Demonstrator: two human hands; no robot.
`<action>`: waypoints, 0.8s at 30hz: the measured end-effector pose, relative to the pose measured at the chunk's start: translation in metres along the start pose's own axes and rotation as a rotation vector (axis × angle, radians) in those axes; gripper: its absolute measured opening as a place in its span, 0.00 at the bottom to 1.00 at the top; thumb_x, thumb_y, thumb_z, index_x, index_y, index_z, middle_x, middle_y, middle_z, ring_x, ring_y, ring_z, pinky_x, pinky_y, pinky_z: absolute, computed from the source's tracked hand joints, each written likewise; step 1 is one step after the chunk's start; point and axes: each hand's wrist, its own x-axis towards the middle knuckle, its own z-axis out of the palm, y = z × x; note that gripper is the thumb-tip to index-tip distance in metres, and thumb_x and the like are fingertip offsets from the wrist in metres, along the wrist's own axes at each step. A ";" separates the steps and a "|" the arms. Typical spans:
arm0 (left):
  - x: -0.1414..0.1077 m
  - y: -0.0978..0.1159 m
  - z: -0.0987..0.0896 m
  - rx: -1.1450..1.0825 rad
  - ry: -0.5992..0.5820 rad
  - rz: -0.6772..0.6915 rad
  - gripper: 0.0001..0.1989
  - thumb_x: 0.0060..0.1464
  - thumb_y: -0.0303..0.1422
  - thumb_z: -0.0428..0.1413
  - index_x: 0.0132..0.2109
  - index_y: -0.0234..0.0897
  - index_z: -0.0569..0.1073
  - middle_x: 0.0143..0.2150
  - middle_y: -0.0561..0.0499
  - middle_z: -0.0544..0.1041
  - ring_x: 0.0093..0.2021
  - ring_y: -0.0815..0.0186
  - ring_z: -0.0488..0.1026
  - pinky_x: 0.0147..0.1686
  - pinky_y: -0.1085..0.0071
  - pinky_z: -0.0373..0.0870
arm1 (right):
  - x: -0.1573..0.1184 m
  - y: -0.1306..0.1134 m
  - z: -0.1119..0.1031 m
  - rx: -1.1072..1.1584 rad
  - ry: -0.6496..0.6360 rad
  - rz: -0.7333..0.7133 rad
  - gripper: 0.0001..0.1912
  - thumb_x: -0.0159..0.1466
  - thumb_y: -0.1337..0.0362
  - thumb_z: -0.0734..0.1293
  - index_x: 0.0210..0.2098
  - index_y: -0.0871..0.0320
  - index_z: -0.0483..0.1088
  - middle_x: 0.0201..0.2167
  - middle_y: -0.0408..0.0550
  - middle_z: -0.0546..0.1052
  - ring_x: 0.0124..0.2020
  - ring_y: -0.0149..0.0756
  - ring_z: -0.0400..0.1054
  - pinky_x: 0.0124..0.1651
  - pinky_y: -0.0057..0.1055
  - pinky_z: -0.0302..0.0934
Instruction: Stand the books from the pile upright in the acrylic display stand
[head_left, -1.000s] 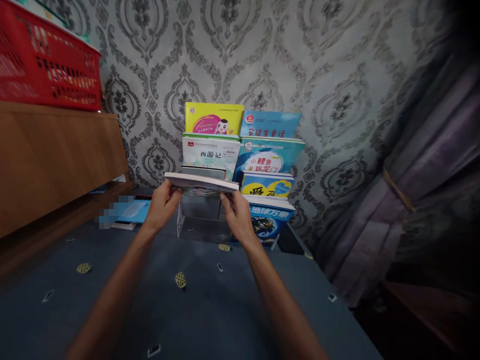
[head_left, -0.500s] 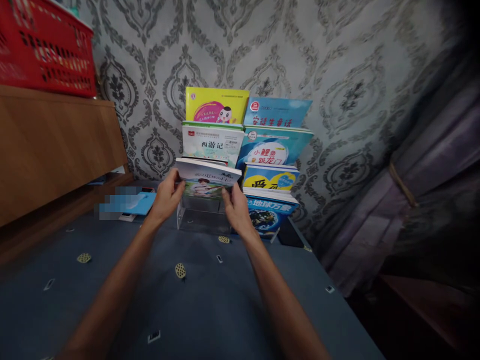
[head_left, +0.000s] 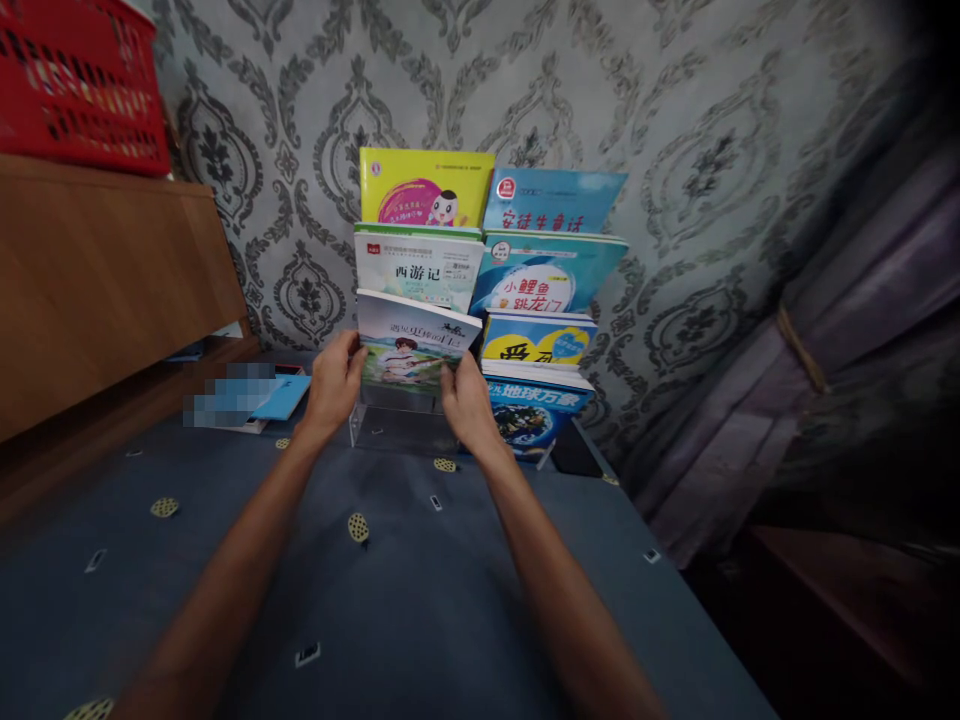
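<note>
A book with a guitar player on its cover (head_left: 412,345) is gripped at its left edge by my left hand (head_left: 334,382) and at its right edge by my right hand (head_left: 469,400). It leans back in the left column of a clear tiered stand (head_left: 401,428), whose lowest tier shows bare below it. Behind it stand a white book (head_left: 420,268) and a yellow book (head_left: 427,185). The right column holds a light blue book (head_left: 555,200), a teal book (head_left: 551,270), a yellow and blue book (head_left: 536,340) and a book with a globe (head_left: 529,415).
Blue and white booklets (head_left: 281,397) lie left on the dark patterned tablecloth (head_left: 405,600). A red basket (head_left: 82,90) sits on a wooden cabinet (head_left: 112,290). A dark flat object (head_left: 576,450) lies right of the stand, near a tied curtain (head_left: 735,430).
The guitar book is more upright, and more of its cover shows between my hands. The whole view has shifted slightly, with the stand appearing a little higher and nearer.
</note>
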 end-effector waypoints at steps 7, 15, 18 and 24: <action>0.001 -0.007 0.009 0.013 0.012 -0.011 0.07 0.61 0.31 0.49 0.41 0.38 0.71 0.36 0.48 0.75 0.39 0.60 0.71 0.41 0.66 0.66 | -0.003 0.005 0.003 0.027 -0.067 0.070 0.27 0.69 0.63 0.55 0.67 0.58 0.53 0.59 0.62 0.70 0.61 0.51 0.64 0.62 0.55 0.60; -0.002 -0.018 0.021 0.114 0.005 -0.052 0.06 0.62 0.31 0.47 0.39 0.39 0.67 0.37 0.47 0.71 0.42 0.57 0.70 0.48 0.61 0.67 | -0.006 0.008 0.005 0.007 -0.132 0.095 0.29 0.68 0.64 0.56 0.68 0.60 0.52 0.60 0.62 0.71 0.58 0.53 0.68 0.60 0.55 0.62; -0.007 -0.015 0.024 0.129 0.007 -0.087 0.05 0.62 0.30 0.47 0.42 0.38 0.67 0.43 0.43 0.70 0.47 0.55 0.69 0.51 0.57 0.67 | -0.005 0.003 0.006 -0.020 -0.123 0.113 0.29 0.67 0.66 0.56 0.67 0.62 0.53 0.56 0.63 0.74 0.52 0.54 0.72 0.56 0.55 0.65; -0.012 -0.014 0.029 0.117 0.063 -0.098 0.15 0.59 0.29 0.50 0.53 0.35 0.64 0.50 0.39 0.69 0.53 0.52 0.68 0.55 0.53 0.66 | -0.006 -0.003 0.008 -0.129 -0.193 0.179 0.27 0.67 0.67 0.55 0.64 0.64 0.58 0.47 0.64 0.79 0.43 0.54 0.76 0.50 0.51 0.68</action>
